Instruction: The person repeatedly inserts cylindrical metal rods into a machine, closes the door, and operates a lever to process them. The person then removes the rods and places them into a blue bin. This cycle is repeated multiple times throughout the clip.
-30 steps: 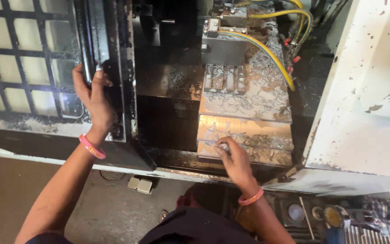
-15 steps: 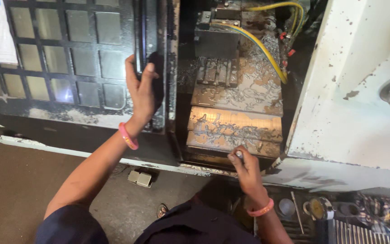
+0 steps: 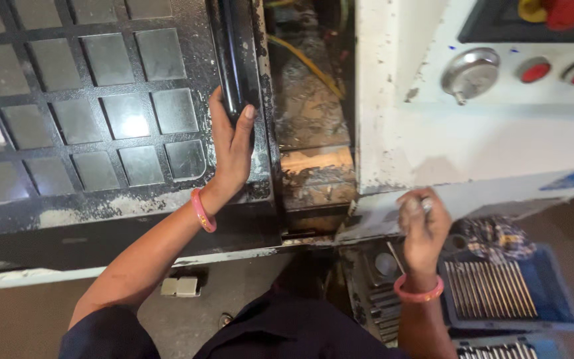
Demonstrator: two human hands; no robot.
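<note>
Seen from above, a person stands at a grimy machine with a sliding door. The left hand [image 3: 232, 143] is wrapped around the door's black vertical handle [image 3: 228, 56], fingers curled over its edge and thumb up. The dark door [image 3: 101, 113], set with a grid of square window panes, now covers most of the opening; half a second ago it stood farther left, leaving a wide view of the chip-covered interior [image 3: 310, 126]. Only a narrow strip of that interior shows now, with a yellow cable [image 3: 307, 63] crossing it. The right hand [image 3: 422, 229] has left the sill inside the machine and is now outside it, raised in front of the white control cabinet [image 3: 473, 143], fingers closed around a small metal piece [image 3: 426, 204] at the fingertips. Below that hand, a blue tray [image 3: 553, 292] holds rows of thin metal rods. Both wrists wear pink bands.
</note>
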